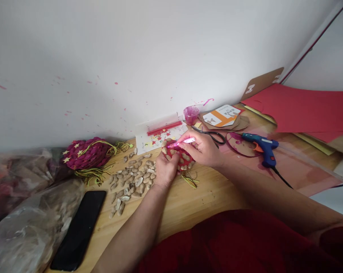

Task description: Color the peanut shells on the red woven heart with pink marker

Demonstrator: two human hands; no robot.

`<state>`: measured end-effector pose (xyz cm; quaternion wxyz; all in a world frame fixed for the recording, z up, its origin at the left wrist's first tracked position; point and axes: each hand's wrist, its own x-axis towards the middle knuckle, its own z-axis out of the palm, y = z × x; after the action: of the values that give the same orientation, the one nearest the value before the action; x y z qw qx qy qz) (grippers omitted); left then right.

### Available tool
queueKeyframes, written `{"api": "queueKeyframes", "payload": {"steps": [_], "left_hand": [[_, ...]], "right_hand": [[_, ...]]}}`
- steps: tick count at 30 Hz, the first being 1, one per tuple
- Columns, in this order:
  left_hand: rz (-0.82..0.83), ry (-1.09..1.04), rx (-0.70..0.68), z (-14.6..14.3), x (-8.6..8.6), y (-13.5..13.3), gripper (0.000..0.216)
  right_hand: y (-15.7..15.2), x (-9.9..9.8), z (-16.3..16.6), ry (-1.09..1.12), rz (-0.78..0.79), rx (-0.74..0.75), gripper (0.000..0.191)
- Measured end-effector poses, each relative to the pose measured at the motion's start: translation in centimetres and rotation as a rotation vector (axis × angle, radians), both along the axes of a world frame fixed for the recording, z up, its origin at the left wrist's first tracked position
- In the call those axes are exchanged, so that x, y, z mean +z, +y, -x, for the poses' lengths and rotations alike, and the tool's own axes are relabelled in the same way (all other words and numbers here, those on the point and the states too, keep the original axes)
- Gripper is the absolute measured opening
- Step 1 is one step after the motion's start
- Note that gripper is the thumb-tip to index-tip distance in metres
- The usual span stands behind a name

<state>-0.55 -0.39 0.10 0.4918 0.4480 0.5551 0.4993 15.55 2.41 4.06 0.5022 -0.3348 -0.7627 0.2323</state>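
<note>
My left hand (165,169) is closed around a red craft piece (185,158) studded with peanut shells, pressing it against the wooden table (194,201). My right hand (203,148) pinches a thin pink-tipped pen-like tool (182,142), its tip resting on the top of the red piece. Yellow-green cord ends (190,181) trail out beneath the piece. A heap of loose peanut shells (133,178) lies just left of my left hand.
A finished purple shell ornament with gold stars (86,153) lies at the left. A black phone (79,229) and plastic bags (32,227) sit near the front left. Scissors (213,135), a blue glue gun (262,146), a pink cup (191,113), star stickers (160,137) and red paper (302,108) lie behind.
</note>
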Motion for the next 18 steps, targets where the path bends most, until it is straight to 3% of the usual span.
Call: {"api": "queueKeyframes", "payload": {"steps": [14, 18], "left_hand": [[0.002, -0.005, 0.003, 0.11, -0.38, 0.13, 0.025], [0.009, -0.020, 0.005, 0.10, -0.51, 0.18, 0.027]], "right_hand": [[0.23, -0.37, -0.40, -0.003, 0.040, -0.007, 0.007], [0.70, -0.54, -0.86, -0.020, 0.018, -0.070, 0.008]]}}
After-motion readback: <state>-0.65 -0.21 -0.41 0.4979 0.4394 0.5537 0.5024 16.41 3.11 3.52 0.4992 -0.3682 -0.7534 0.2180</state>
